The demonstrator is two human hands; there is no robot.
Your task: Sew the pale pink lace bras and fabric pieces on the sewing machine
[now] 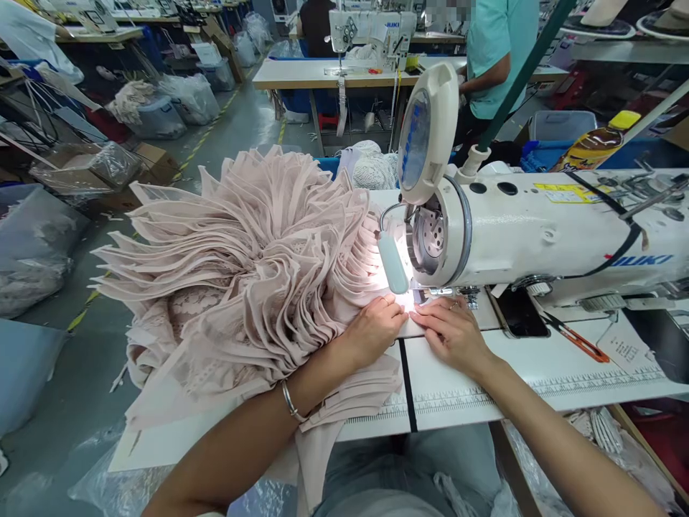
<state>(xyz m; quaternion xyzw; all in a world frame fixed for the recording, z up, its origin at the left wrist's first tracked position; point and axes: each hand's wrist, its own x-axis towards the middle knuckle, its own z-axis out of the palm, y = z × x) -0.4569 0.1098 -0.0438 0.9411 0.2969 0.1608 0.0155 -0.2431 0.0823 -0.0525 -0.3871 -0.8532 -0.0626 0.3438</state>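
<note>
A large bundle of pale pink fabric point(258, 266), many layers fanned out and some with lace, covers the left of the sewing table point(452, 398). My left hand point(377, 330), with a bangle at its wrist, is closed on an edge of this fabric just in front of the needle area. Close beside it, my right hand point(452, 334) pinches the same edge, fingertips nearly meeting the left ones. Above both hands is the head of a white sewing machine point(538, 226), its round end cover point(428, 136) swung up. Bright lamp light washes out the cloth at the fingertips.
A phone point(519, 314), orange-handled snips point(578, 339) and a paper tag point(627, 348) lie right of my hands. A yellow-capped bottle point(597, 143) stands behind the machine. Beyond are another sewing table point(291, 72) and a person in a turquoise top point(487, 54).
</note>
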